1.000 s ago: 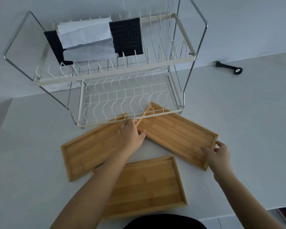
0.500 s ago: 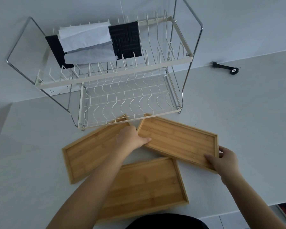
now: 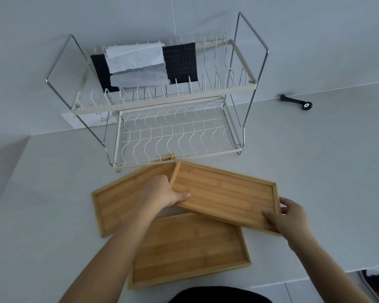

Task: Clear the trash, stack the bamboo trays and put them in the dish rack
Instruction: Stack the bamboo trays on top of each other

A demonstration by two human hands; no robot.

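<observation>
Your left hand [image 3: 162, 193] and right hand [image 3: 288, 217] each gripped one short end of the right bamboo tray [image 3: 225, 193], fingers clamped over the rim, holding it above the worktop [image 3: 315, 171] before the dish rack [image 3: 173, 110]. It overlapped the near tray [image 3: 190, 248] at the front edge and the left tray [image 3: 120, 197].

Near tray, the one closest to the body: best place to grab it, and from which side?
Take the near tray by its two short ends, one hand from each side. It lies flat with a thin raised rim, long axis left to right. Its far right corner sits under the lifted tray, held by the left hand and right hand.
</observation>
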